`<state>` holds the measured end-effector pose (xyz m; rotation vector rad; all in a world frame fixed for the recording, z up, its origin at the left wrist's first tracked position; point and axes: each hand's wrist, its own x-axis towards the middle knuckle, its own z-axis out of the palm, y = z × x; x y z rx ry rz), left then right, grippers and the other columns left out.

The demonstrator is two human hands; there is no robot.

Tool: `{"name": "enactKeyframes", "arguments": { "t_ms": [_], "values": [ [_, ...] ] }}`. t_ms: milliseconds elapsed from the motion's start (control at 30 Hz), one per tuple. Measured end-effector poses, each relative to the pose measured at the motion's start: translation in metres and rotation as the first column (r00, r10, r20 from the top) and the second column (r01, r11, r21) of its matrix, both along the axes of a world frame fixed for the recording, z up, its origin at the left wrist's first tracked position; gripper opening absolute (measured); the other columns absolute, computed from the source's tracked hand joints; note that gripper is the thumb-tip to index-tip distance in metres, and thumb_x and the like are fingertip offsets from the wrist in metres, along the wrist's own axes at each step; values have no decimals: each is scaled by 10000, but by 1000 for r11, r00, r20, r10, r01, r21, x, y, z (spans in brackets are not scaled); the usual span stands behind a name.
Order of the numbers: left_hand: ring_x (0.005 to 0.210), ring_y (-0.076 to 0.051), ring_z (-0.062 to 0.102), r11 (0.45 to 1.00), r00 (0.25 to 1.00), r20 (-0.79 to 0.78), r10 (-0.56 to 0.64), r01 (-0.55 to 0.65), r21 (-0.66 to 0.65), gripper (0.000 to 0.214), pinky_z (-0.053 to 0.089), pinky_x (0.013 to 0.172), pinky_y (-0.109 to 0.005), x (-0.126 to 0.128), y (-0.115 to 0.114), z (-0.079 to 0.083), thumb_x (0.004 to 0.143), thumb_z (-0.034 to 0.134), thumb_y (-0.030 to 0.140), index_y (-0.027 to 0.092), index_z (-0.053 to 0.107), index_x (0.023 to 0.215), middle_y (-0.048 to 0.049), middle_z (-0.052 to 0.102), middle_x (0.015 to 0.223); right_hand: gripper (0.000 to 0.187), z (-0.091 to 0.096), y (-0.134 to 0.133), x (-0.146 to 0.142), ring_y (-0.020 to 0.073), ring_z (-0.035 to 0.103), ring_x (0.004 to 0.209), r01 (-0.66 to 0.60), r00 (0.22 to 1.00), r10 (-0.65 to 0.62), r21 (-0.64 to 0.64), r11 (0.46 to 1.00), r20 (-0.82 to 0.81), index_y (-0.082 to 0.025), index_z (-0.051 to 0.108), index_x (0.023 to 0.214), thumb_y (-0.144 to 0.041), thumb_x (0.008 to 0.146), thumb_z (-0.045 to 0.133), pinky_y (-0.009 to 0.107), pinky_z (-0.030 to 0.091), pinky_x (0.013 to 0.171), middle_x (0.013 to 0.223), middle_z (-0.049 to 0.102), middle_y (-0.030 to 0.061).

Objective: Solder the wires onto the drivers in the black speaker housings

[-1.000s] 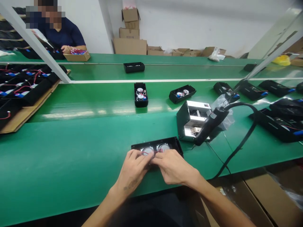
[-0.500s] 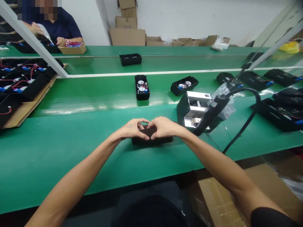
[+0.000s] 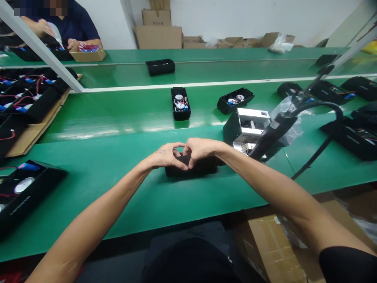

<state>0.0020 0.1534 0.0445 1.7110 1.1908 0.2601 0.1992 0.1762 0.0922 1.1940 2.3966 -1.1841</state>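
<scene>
In front of me on the green bench (image 3: 132,212) lies a black speaker box (image 3: 200,168), mostly covered by my hands. My left hand (image 3: 168,155) curls over its left part, thumb at the near wall and fingers bent inside. From the right, my right hand (image 3: 200,150) closes on the same box, its fingertips meeting those of my left hand. Whatever small part lies between the fingertips is hidden. Just right of the box stands a silver-and-black bench machine (image 3: 246,129), with a black handled tool (image 3: 272,129) on a cable in front of it.
Open black boxes with round white speakers sit on the green belt, one (image 3: 180,104) straight ahead and another (image 3: 235,100) farther right. More lie at right, and one (image 3: 32,192) at near left. Across the belt a person (image 3: 79,23) works beside a small carton (image 3: 88,55).
My view has tilted down slightly and shifted. A black box with wires has come into view at near left. Both hands stay on the speaker box with nearly the same grip.
</scene>
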Motion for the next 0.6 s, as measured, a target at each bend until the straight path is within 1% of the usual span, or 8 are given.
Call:
{"name": "enactKeyframes", "arguments": {
  "t_ms": [133,267,333,467,600],
  "values": [
    [680,-122,554,1000,1000,-15,-4,4,13,886,402,624,-247,0,-2,3,538,946,448,245,653,1348,32,643,827,234,-2,-4,3,122,449,600,-25,999,26,24,999,-23,-199,695,724,-310,603,862,294,273,562,597,536,-66],
    [648,-119,555,999,1000,-1,4,-4,-39,953,411,619,-251,1,-5,3,534,954,424,243,615,1407,32,665,816,275,-3,-11,9,137,505,631,-21,999,24,98,995,-31,-195,732,784,-368,618,867,285,300,571,631,591,-47],
    [640,-117,556,998,1000,24,0,2,-56,951,409,609,-250,1,-6,3,541,953,417,247,607,1411,33,674,816,275,-3,-13,10,140,516,639,-8,999,14,127,992,-45,-191,735,777,-371,617,866,283,310,573,637,598,-42],
    [635,-109,548,999,999,42,4,-2,-42,880,380,577,-241,1,-7,2,552,952,400,244,640,1359,35,663,802,237,-3,-17,9,133,496,615,-7,999,15,155,988,-49,-184,727,747,-340,621,851,286,299,568,607,568,-42],
    [642,-113,553,998,997,81,-5,10,-60,908,372,556,-237,1,-7,0,539,961,381,232,622,1368,40,653,784,253,-5,-24,7,136,494,597,3,999,7,218,976,-48,-179,708,737,-338,604,853,288,282,549,600,572,-34]
  ]
}}
